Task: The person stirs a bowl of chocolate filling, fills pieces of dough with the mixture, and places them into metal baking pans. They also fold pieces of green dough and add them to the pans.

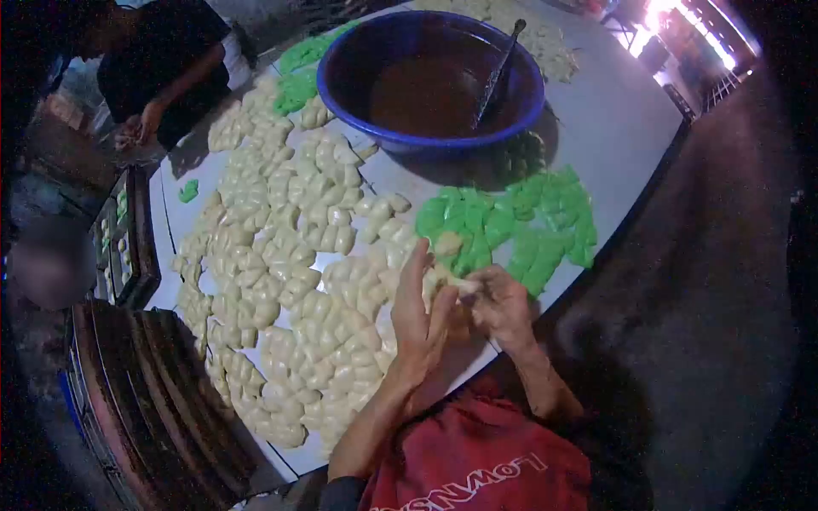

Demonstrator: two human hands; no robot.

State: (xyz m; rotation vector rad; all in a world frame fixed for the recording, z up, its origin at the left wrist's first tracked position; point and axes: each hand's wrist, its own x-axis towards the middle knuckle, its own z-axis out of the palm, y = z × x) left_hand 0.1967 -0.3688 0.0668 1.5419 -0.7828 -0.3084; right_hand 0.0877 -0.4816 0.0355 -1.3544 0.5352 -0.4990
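Many pale dough pieces (332, 341) lie joined in rows on the white table. Between my hands, near the table's front edge, a small pale dough piece (460, 284) is held up. My left hand (420, 311) is on its left side, thumb and fingers curved around it. On the right, my right hand (503, 307) pinches the piece's end with curled fingers. Just beyond my hands lie green dough pieces (545, 217).
A blue basin (383, 134) of brown liquid with a handled tool (498, 77) stands at the back. A co-worker (166, 68) is at the far left. Stacked dark trays (145, 400) stand at the lower left; another tray (145, 234) holds dough pieces.
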